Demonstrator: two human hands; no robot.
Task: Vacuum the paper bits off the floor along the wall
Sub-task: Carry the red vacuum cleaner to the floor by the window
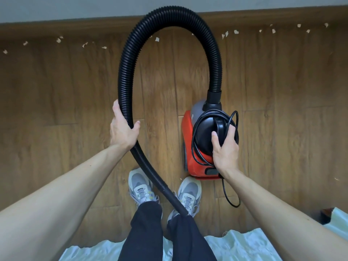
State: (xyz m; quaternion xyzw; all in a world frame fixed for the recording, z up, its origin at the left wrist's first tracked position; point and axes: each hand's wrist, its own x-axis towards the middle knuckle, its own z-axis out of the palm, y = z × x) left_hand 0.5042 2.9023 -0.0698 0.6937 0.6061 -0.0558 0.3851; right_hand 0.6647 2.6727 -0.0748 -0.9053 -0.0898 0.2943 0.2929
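While the left hand wraps its grip round the black hose and the right hand clasps the red vacuum by its handle, the step looks like set-up; paper bits lie untouched along the wall — next, the coiled cord likely needs unwinding.

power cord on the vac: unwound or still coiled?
Mostly coiled. The cord loops around the vacuum's black handle housing, where the right hand grips; one loose length trails onto the floor. Whether it is plugged in: cannot tell.
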